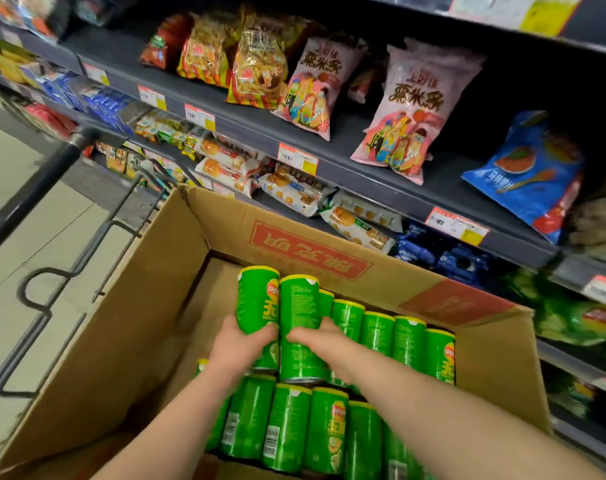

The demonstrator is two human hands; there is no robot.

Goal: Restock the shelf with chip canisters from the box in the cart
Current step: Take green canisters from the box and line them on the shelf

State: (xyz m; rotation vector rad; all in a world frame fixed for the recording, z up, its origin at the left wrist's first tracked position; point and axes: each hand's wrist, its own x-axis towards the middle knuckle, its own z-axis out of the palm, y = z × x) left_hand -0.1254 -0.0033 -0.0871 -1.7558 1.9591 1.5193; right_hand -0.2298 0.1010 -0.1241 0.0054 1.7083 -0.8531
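Head view — one green chip canister (258, 303) gripped round its lower barrel by the left hand (241, 344), a second canister (300, 317) likewise by the right hand (317, 341), side by side above the canister rows (329, 434) lying in the cardboard box (163, 299). Handling, judged: light, stiff-walled, glossy and likely slippery — take hold round mid-barrel, not the lid.

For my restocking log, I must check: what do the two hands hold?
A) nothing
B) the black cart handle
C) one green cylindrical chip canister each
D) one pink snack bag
C: the left hand grips one green cylindrical chip canister, the right hand a second canister.
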